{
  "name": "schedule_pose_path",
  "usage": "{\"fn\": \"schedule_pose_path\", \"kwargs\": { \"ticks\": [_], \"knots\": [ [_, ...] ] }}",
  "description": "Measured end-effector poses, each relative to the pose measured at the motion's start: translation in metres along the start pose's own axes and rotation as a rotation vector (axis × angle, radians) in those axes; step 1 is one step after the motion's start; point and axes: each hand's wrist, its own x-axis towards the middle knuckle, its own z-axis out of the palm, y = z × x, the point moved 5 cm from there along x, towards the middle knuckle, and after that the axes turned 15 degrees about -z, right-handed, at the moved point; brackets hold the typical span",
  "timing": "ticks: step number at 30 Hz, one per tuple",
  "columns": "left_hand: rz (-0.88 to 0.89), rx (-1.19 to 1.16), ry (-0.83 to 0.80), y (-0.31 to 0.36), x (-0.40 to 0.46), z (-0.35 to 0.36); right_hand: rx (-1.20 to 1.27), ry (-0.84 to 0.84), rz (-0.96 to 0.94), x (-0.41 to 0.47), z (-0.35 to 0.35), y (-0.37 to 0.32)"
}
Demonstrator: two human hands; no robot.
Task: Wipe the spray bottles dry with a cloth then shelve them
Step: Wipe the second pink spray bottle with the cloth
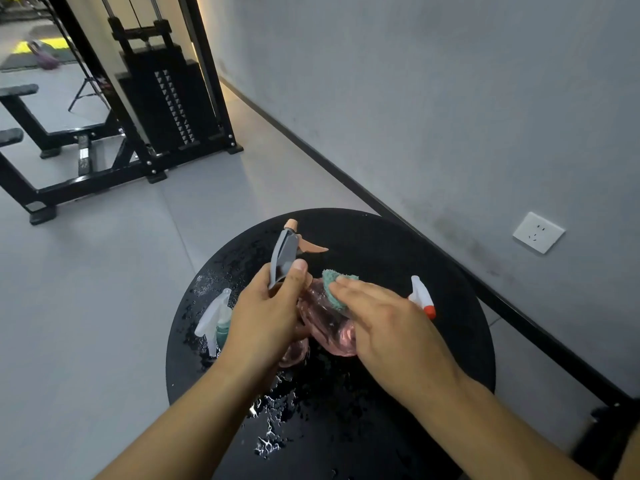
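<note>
My left hand [266,313] grips a pink see-through spray bottle [330,327] by the neck below its grey head with a tan trigger [285,256], holding it tilted over the round black table [415,271]. My right hand [384,320] presses a teal cloth [334,287] against the bottle's side with straight fingers. A bottle with a clear head and a teal body [216,317] lies on the table left of my left hand. Right of my right hand shows a white spray head with a red nozzle [422,297]; its body is hidden.
Water drops and puddles [273,424] cover the table top. A grey wall with a socket [538,232] runs along the right. A black weight machine [166,98] and a bench frame [38,133] stand on the grey floor at the far left.
</note>
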Motion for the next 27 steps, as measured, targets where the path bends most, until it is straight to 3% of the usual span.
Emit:
{"fn": "schedule_pose_path", "kwargs": {
  "ticks": [8, 14, 19, 24, 27],
  "knots": [
    [0.046, -0.014, 0.052, 0.010, -0.003, -0.008, -0.010, 0.066, 0.015, 0.001, -0.006, 0.004],
    [-0.001, 0.011, 0.055, 0.000, -0.003, -0.004, -0.009, 0.041, -0.107, 0.004, 0.007, -0.008],
    [-0.006, -0.014, 0.127, 0.008, 0.000, -0.012, -0.010, 0.111, -0.042, 0.003, 0.001, 0.002],
    [-0.024, -0.038, 0.127, 0.003, -0.003, -0.007, -0.059, 0.094, -0.146, 0.001, 0.013, -0.013],
    [-0.024, -0.063, 0.162, 0.012, -0.002, -0.013, -0.049, 0.128, -0.073, 0.001, 0.006, -0.001]
  ]
}}
